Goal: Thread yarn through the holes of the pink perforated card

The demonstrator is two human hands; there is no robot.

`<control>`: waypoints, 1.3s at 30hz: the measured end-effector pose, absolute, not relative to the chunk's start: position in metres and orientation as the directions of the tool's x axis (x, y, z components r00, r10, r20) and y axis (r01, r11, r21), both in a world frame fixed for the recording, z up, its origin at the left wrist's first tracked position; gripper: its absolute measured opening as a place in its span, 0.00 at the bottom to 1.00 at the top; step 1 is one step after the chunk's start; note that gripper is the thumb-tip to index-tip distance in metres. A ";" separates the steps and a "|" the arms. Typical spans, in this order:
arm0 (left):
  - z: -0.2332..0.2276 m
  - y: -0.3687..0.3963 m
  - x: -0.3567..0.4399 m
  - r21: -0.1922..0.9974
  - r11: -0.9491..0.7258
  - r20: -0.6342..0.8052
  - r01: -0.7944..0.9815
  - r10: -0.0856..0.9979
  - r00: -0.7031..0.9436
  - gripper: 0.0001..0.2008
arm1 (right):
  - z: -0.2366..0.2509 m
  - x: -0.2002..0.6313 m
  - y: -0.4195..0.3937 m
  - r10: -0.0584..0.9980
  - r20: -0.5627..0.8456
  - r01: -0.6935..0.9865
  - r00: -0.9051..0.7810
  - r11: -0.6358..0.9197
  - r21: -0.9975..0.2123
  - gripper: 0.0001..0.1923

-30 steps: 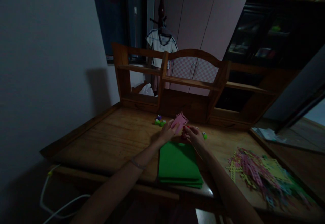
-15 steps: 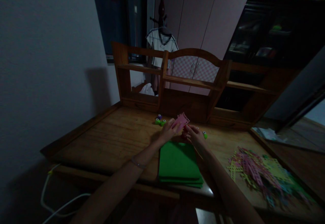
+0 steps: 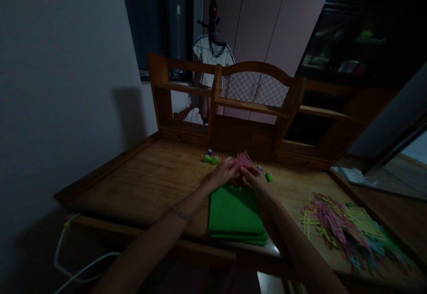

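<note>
My left hand [image 3: 220, 175] and my right hand [image 3: 252, 178] meet at the far end of the wooden desk [image 3: 147, 183], both gripping a small pink paper piece [image 3: 243, 160] with a punched edge. Whatever lies under my fingers is hidden. A stack of green sheets [image 3: 234, 215] lies just in front of my hands. Small round craft punches stand close by: two green ones and a purple one [image 3: 210, 157] to the left, a green one [image 3: 268, 177] to the right.
A heap of punched pink, yellow and green paper strips [image 3: 340, 227] covers the desk's right side. A wooden shelf hutch [image 3: 247, 107] stands along the back. A white cable [image 3: 71, 263] hangs off the left front edge. The room is dim.
The pink piece has dropped lower and tilted flatter between my hands. My right hand has moved in to close on it beside the left.
</note>
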State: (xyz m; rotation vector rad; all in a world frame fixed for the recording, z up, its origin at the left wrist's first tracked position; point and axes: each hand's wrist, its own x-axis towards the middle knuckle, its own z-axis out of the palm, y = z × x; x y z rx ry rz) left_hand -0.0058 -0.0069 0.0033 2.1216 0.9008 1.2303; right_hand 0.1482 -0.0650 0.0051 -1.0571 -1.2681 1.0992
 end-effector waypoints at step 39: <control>0.005 -0.015 -0.005 0.708 -0.646 0.478 0.284 0.735 0.481 0.15 | 0.004 0.153 -0.065 0.988 0.113 0.064 0.103 0.106 -0.992 0.18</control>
